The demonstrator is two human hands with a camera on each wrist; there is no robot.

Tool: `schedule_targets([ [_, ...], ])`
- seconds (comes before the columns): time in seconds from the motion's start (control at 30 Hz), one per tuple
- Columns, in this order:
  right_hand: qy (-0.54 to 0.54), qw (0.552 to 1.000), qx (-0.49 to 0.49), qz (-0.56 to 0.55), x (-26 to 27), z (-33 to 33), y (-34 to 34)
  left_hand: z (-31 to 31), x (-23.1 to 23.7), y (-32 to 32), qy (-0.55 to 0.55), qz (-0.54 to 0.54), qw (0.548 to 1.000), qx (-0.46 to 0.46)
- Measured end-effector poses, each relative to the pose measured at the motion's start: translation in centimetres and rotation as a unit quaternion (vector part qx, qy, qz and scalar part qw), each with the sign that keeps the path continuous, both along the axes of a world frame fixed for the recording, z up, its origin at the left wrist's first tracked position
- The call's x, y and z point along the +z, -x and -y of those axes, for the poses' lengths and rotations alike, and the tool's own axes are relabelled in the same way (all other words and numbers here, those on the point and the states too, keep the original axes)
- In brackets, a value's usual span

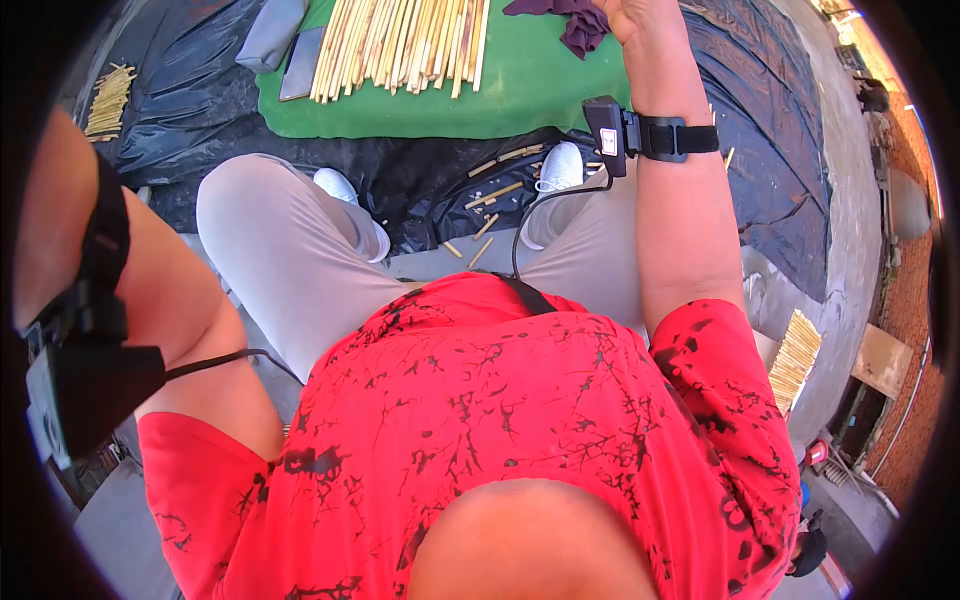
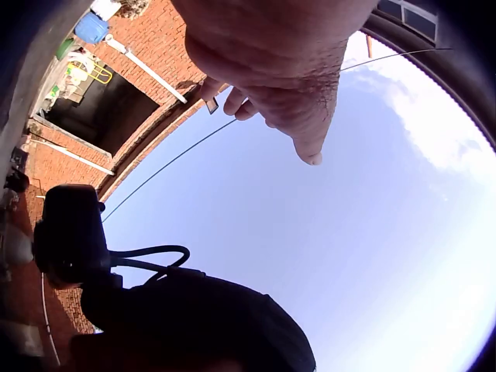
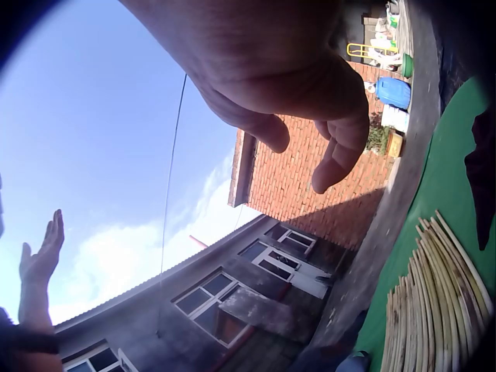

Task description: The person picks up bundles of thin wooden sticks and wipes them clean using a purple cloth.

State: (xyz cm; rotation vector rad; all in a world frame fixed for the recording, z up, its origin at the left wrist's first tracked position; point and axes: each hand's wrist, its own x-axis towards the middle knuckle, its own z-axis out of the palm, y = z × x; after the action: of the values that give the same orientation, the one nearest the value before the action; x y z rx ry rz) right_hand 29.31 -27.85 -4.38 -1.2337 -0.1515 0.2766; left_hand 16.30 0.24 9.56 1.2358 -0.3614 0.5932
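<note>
Closest to the head camera, the raised left arm (image 1: 175, 275) wears its strapped camera (image 1: 90, 375). Forward, the right grip (image 1: 637, 16) sits at the top edge; a purple cloth (image 1: 582, 28) lies between it and the pale sticks (image 1: 400, 45), perhaps in the way. These lie side by side on a green covering (image 1: 420, 120), probably for order.

From the left wrist, the left grip (image 2: 267, 62) is released, fingers relaxed against the sky.

From the right wrist, the right grip holds nothing, fingers loosely bent, clear of the sticks.
</note>
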Motion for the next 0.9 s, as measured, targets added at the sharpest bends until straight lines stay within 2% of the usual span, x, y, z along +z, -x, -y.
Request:
schedule_targets([
  [0.13,0.011,1.000,-0.016,-0.005,0.3,0.2,0.0,-2.2,-4.7,0.4,0.030,-0.083,0.995,0.036],
  [0.23,0.004,1.000,-0.010,-0.015,0.0,0.7,-0.2,-2.1,-11.4,0.4,0.040,-0.206,0.977,0.043],
  [0.33,-0.004,0.998,-0.032,-0.061,-0.5,1.3,-1.0,-0.2,-16.6,0.9,0.028,-0.339,0.938,0.060],
  [0.4,0.004,0.997,-0.047,-0.054,-0.7,1.6,-1.6,-0.5,-19.1,0.8,0.045,-0.429,0.900,0.067],
  [0.43,0.007,0.996,-0.064,-0.058,-1.2,1.8,-1.9,-0.2,-18.6,0.8,0.050,-0.421,0.903,0.065],
  [0.5,0.031,0.986,-0.099,-0.127,-2.8,2.3,-2.4,0.3,-17.6,0.8,-0.028,-0.417,0.908,0.039],
  [0.53,0.054,0.979,-0.108,-0.166,-3.9,2.7,-2.9,0.1,-17.9,0.8,-0.042,-0.406,0.913,-0.005],
  [0.57,0.055,0.980,-0.108,-0.159,-4.9,2.9,-3.5,0.2,-17.7,0.9,-0.039,-0.399,0.916,-0.005],
  [0.63,0.105,0.934,-0.183,-0.289,-7.2,2.9,-4.8,1.1,-17.3,1.5,-0.119,-0.455,0.877,-0.098],
  [0.67,0.108,0.935,-0.179,-0.286,-7.9,3.2,-5.6,1.5,-17.0,1.7,-0.114,-0.453,0.879,-0.094],
  [0.73,0.257,0.928,-0.168,-0.212,-9.0,3.2,-7.2,2.1,-15.8,2.6,-0.275,-0.447,0.834,-0.172],
  [0.77,0.290,0.912,-0.196,-0.213,-10.1,2.9,-8.4,2.2,-15.9,2.7,-0.267,-0.454,0.834,-0.162],
  [0.83,0.348,0.898,-0.209,-0.168,-13.4,3.5,-11.5,2.4,-15.9,3.0,-0.301,-0.424,0.825,-0.223],
  [0.9,0.426,0.853,-0.267,-0.142,-14.6,2.8,-12.6,2.5,-16.4,3.1,-0.392,-0.349,0.827,-0.203],
])
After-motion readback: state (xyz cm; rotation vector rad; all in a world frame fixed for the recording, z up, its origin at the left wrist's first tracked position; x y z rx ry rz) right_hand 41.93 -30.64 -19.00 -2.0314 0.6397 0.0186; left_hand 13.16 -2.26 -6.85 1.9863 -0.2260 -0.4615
